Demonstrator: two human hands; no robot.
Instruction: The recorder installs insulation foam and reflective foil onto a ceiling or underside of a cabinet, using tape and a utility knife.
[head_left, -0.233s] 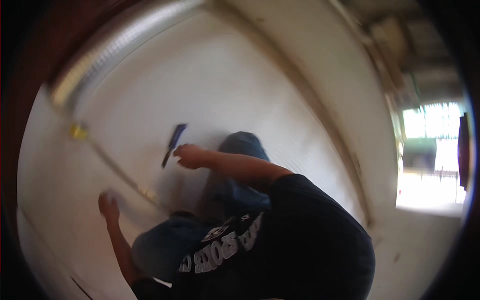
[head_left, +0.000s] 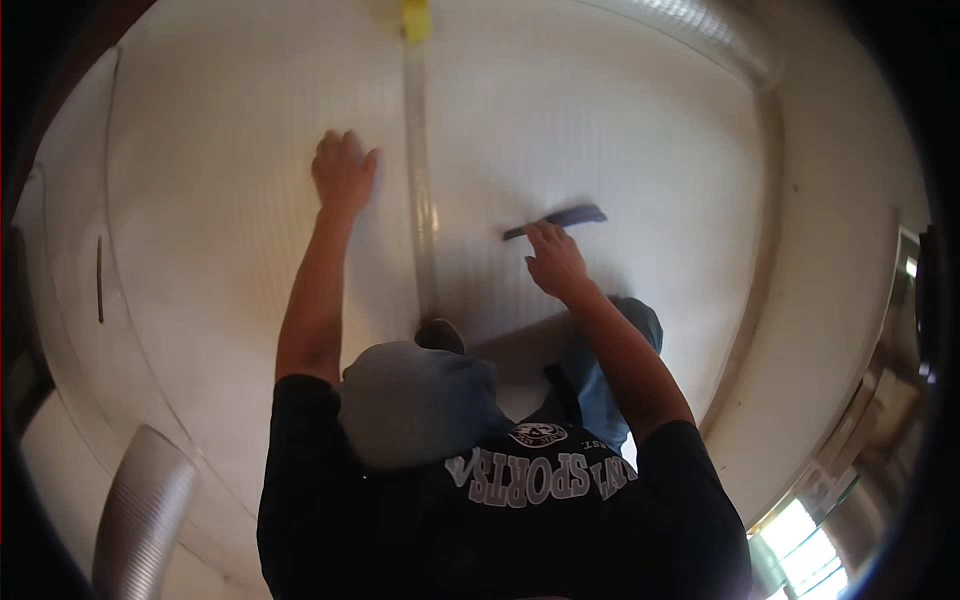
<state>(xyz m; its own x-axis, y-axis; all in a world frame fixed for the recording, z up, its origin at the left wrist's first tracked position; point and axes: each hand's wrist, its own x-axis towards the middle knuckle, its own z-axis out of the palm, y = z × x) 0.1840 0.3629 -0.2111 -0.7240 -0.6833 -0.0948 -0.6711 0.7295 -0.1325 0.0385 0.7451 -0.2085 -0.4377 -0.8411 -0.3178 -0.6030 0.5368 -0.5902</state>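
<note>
One ribbed silver roll, lower left; our left hand, fingers and thumb spread, over a pale sheet; one yellow block at the far end of a narrow band; our right hand, fingertips at the dark slender tool right of the band, whether clamped on it we cannot tell

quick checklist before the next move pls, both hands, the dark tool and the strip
1. Left hand free: ok, nothing seen in it
2. Right hand at the tool: ok, fingers over its thinner part
3. Firm grip on the tool: cannot tell, blurred
4. Strip clear of both hands: ok, it runs between them
5. Yellow piece at the strip's far end: ok
6. Shoe off the strip: cannot tell
</note>
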